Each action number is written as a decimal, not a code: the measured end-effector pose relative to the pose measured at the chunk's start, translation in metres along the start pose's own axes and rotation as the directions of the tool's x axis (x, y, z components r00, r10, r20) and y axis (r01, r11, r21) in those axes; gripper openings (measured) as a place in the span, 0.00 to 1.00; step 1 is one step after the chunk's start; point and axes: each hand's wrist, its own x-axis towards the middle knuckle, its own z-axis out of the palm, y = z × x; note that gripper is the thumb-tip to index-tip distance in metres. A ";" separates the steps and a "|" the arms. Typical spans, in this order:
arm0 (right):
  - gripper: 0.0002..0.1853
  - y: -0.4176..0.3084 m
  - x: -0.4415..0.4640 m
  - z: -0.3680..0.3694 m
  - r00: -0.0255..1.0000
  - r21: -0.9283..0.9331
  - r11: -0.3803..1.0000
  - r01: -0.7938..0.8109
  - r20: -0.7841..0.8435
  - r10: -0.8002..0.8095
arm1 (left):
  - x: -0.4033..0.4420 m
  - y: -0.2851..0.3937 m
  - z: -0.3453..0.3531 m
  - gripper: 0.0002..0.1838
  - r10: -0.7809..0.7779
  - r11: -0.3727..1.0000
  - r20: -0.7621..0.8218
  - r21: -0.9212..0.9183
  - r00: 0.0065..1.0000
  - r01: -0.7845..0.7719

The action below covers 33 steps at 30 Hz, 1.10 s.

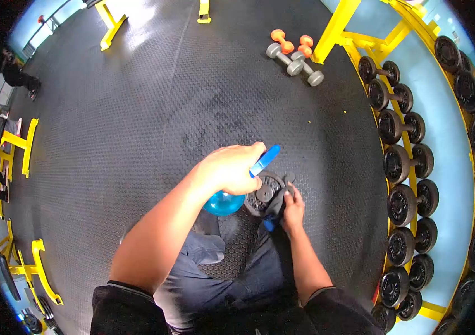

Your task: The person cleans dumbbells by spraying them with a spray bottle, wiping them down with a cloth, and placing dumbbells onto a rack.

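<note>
My left hand [232, 170] is wrapped round the top of a spray bottle. Its blue spray head [264, 161] sticks out past my fingers, and the clear body with blue liquid [224, 204] shows below my wrist. Just in front of my feet is a dumbbell with a round black plate [258, 194], its far end partly hidden. My right hand [293, 207] grips a dark cloth [276, 206] against the right side of the dumbbell. A small blue patch shows at the cloth's lower end.
A yellow rack [354, 53] of black dumbbells [396, 164] runs along the right. Grey dumbbells [285, 60] and orange dumbbells [282, 41] lie on the black rubber floor [109, 123] ahead. Yellow equipment legs [29, 148] stand left; a person [17, 72] is far left.
</note>
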 end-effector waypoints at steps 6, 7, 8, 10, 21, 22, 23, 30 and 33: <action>0.17 -0.060 0.109 0.053 0.751 -0.452 0.892 -0.005 0.588 0.302 | -0.005 -0.002 -0.011 0.25 -0.041 0.999 -0.025 -0.024 0.999 0.041; 0.18 -0.050 0.128 0.074 0.609 -0.475 0.858 0.194 0.745 0.274 | -0.004 -0.004 -0.012 0.25 -0.031 0.999 -0.040 -0.034 0.999 0.030; 0.19 -0.029 0.142 0.097 0.431 -0.444 0.807 0.390 0.862 0.267 | -0.004 -0.004 -0.015 0.26 -0.051 0.998 -0.043 -0.036 0.998 0.049; 0.21 0.000 0.108 0.147 0.244 -0.395 0.650 0.649 0.918 0.313 | -0.004 -0.007 -0.018 0.26 -0.050 0.998 -0.080 -0.037 0.996 0.047; 0.15 -0.103 -0.028 0.059 -0.017 -0.431 0.728 0.533 0.855 0.519 | -0.015 -0.016 -0.031 0.33 0.073 0.991 -0.027 -0.113 0.997 -0.076; 0.12 -0.109 -0.028 0.032 0.259 -0.412 0.852 0.324 0.904 0.339 | -0.016 -0.014 -0.030 0.34 0.085 0.989 -0.007 -0.122 0.996 -0.085; 0.13 -0.106 -0.027 0.010 0.501 -0.286 0.950 0.129 0.845 0.186 | -0.016 -0.012 -0.024 0.39 0.099 0.990 0.017 -0.099 0.995 -0.097; 0.13 -0.190 -0.053 0.001 0.942 0.564 0.799 -0.209 0.336 0.009 | -0.013 0.017 0.029 0.70 0.403 0.827 0.167 -0.488 0.900 -0.280; 0.19 -0.212 -0.065 -0.014 0.652 0.576 0.721 -0.384 0.722 -0.230 | -0.025 0.032 0.030 0.63 0.366 0.736 0.124 -0.645 0.922 -0.206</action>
